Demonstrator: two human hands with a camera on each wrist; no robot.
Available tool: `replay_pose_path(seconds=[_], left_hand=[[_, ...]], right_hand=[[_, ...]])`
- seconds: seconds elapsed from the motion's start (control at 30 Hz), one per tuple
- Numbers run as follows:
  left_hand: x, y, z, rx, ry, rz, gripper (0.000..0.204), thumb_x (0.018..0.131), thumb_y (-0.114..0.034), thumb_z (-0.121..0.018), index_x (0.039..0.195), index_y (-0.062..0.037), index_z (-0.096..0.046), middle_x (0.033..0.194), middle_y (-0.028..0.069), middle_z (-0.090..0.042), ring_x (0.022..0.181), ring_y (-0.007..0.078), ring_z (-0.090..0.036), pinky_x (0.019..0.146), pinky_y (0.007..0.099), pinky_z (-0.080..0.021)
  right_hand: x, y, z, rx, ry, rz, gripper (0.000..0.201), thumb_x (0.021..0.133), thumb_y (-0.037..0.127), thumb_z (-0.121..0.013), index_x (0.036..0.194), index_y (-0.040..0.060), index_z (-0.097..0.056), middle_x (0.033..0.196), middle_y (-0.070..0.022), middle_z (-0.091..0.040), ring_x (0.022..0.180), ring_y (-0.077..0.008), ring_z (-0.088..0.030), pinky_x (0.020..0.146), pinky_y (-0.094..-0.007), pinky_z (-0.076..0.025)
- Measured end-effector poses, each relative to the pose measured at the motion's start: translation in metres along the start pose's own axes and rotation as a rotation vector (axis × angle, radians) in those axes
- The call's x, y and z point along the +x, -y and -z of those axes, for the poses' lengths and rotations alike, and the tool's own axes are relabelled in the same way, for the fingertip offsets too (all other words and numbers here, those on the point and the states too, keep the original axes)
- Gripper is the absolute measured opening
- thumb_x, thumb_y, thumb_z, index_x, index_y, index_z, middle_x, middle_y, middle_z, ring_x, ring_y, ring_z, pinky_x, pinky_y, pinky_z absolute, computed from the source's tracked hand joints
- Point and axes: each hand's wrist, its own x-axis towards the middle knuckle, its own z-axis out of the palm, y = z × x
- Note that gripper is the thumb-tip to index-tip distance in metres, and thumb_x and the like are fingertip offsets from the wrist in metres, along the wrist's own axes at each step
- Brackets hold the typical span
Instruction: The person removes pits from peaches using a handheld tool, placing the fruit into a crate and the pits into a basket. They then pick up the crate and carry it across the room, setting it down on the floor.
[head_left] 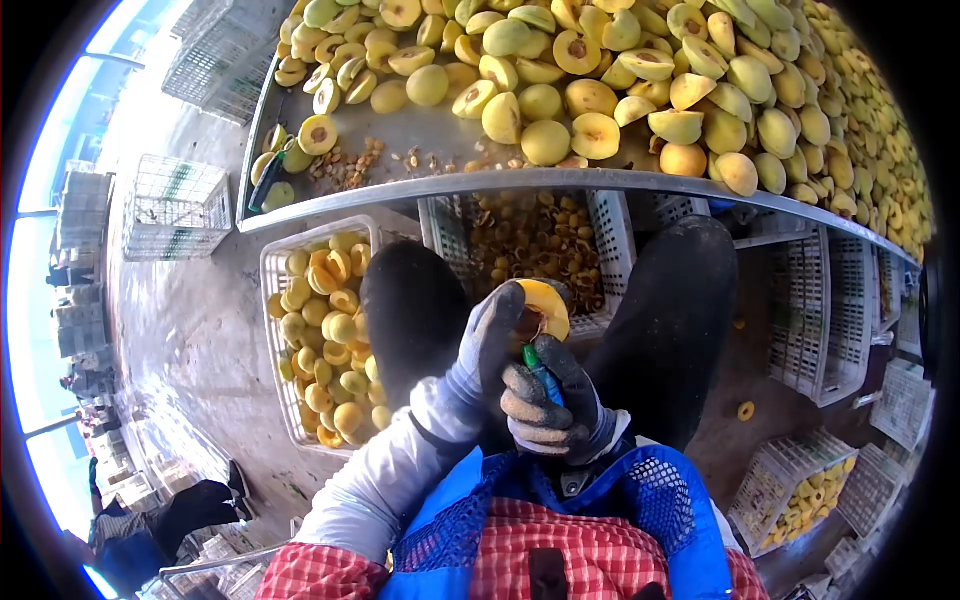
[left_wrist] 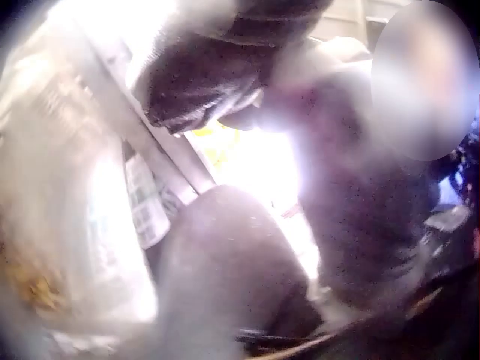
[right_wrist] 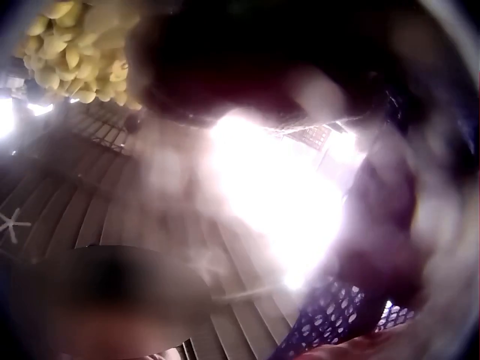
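Note:
Between the knees, my gloved left hand [head_left: 485, 335] holds a yellow peach half [head_left: 547, 305], its cut face showing a brown hollow. Just below, my gloved right hand [head_left: 555, 405] grips a small tool by its green and blue handle [head_left: 541, 372], fingers wrapped round it. The handle's green end points up at the peach, and its working tip is hidden there. Under both hands stands a white crate [head_left: 610, 225] of brown pits and scraps. Glare and blur wash out both wrist views; a dark glove [left_wrist: 202, 82] shows at the top of the left one.
A metal-edged table [head_left: 450, 183] in front bears a heap of halved peaches [head_left: 700, 90]. Left of the knees, a white crate [head_left: 270, 300] holds more halves. Stacked crates [head_left: 800, 310] stand at right, with a peach crate [head_left: 790, 490] behind. Another person [head_left: 180, 520] is at lower left.

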Motion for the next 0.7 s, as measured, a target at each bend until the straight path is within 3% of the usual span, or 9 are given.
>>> replay_pose_path(seconds=[0.07, 0.13, 0.2, 0.3, 0.33, 0.4, 0.47, 0.57, 0.7], left_hand=[[0.003, 0.021, -0.002, -0.657, -0.095, 0.091, 0.047, 0.093, -0.048, -0.052, 0.111, -0.0049, -0.057, 0.098, 0.0068, -0.062, 0.088, 0.0146, -0.059, 0.079, 0.0294, -0.049], [0.003, 0.04, 0.013, -0.22, -0.369, -0.227, 0.047, 0.091, -0.049, -0.054, 0.112, -0.0067, -0.055, 0.1, 0.0072, -0.061, 0.091, 0.0161, -0.059, 0.082, 0.0291, -0.048], [-0.015, 0.009, 0.047, -0.752, -0.232, -0.239, 0.044, 0.094, -0.04, -0.054, 0.115, -0.0012, -0.055, 0.102, 0.0107, -0.061, 0.097, 0.0193, -0.059, 0.085, 0.0296, -0.051], [-0.034, -0.036, 0.128, 0.519, -0.849, -0.63, 0.042, 0.092, -0.026, -0.06, 0.123, 0.0021, -0.051, 0.106, 0.0175, -0.06, 0.099, 0.027, -0.058, 0.09, 0.0392, -0.048], [-0.035, -0.037, 0.184, 1.242, -0.967, -0.595, 0.048, 0.086, -0.026, -0.066, 0.124, -0.0012, -0.051, 0.11, 0.0207, -0.058, 0.102, 0.0319, -0.056, 0.091, 0.041, -0.046], [-0.027, -0.058, 0.178, 1.786, -1.162, -0.2, 0.052, 0.084, -0.026, -0.07, 0.125, -0.0001, -0.051, 0.115, 0.0176, -0.056, 0.105, 0.0262, -0.056, 0.086, 0.0323, -0.05], [0.007, -0.085, 0.1, 1.609, -0.872, -0.804, 0.059, 0.077, -0.012, -0.075, 0.129, -0.0024, -0.049, 0.123, 0.0177, -0.052, 0.106, 0.0262, -0.055, 0.084, 0.0333, -0.05], [0.08, -0.107, 0.021, 1.32, -0.62, -0.594, 0.055, 0.078, -0.021, -0.075, 0.127, -0.0071, -0.053, 0.1, 0.0124, -0.064, 0.086, 0.0183, -0.063, 0.073, 0.0296, -0.051], [0.185, -0.109, 0.007, 1.631, -0.476, -0.436, 0.055, 0.078, -0.036, -0.071, 0.124, -0.015, -0.049, 0.105, 0.0186, -0.061, 0.094, 0.0377, -0.062, 0.079, 0.0439, -0.05]], right_hand=[[0.0, 0.003, 0.0, -0.012, 0.019, 0.044, 0.05, 0.095, 0.056, -0.037, 0.085, 0.0091, -0.05, 0.056, -0.0002, -0.042, 0.038, -0.01, -0.039, 0.035, -0.0235, -0.034], [0.001, 0.008, 0.005, -0.023, 0.07, 0.146, 0.051, 0.097, 0.054, -0.036, 0.09, 0.0052, -0.051, 0.054, -0.0023, -0.045, 0.033, -0.0088, -0.039, 0.029, -0.0222, -0.034], [-0.001, 0.015, 0.01, -0.045, -0.086, 0.081, 0.05, 0.097, 0.054, -0.037, 0.089, 0.0065, -0.051, 0.054, -0.0009, -0.043, 0.033, -0.009, -0.038, 0.03, -0.0216, -0.032], [-0.005, 0.012, 0.011, -0.192, -0.248, 0.02, 0.05, 0.095, 0.056, -0.039, 0.086, 0.0083, -0.05, 0.053, 0.0002, -0.04, 0.033, -0.0088, -0.035, 0.03, -0.0211, -0.03], [-0.004, 0.014, 0.005, -0.275, -0.199, 0.018, 0.05, 0.094, 0.056, -0.04, 0.084, 0.0085, -0.051, 0.051, 0.0006, -0.039, 0.033, -0.0084, -0.034, 0.03, -0.0216, -0.028], [0.001, 0.018, 0.005, -0.342, -0.234, 0.039, 0.048, 0.096, 0.055, -0.039, 0.084, 0.0102, -0.051, 0.052, 0.002, -0.038, 0.032, -0.0087, -0.03, 0.03, -0.024, -0.027], [0.008, 0.021, -0.002, -0.381, -0.36, 0.051, 0.05, 0.096, 0.055, -0.037, 0.085, 0.0084, -0.051, 0.05, 0.0014, -0.039, 0.033, -0.008, -0.033, 0.031, -0.0226, -0.027], [0.013, 0.024, -0.004, -0.542, -0.479, 0.094, 0.051, 0.097, 0.054, -0.035, 0.086, 0.0072, -0.052, 0.05, 0.0011, -0.041, 0.033, -0.0079, -0.034, 0.033, -0.0217, -0.028], [0.009, 0.034, -0.007, -0.68, -0.59, 0.162, 0.05, 0.097, 0.053, -0.035, 0.086, 0.0069, -0.051, 0.05, 0.0008, -0.044, 0.033, -0.0085, -0.035, 0.035, -0.0214, -0.029]])
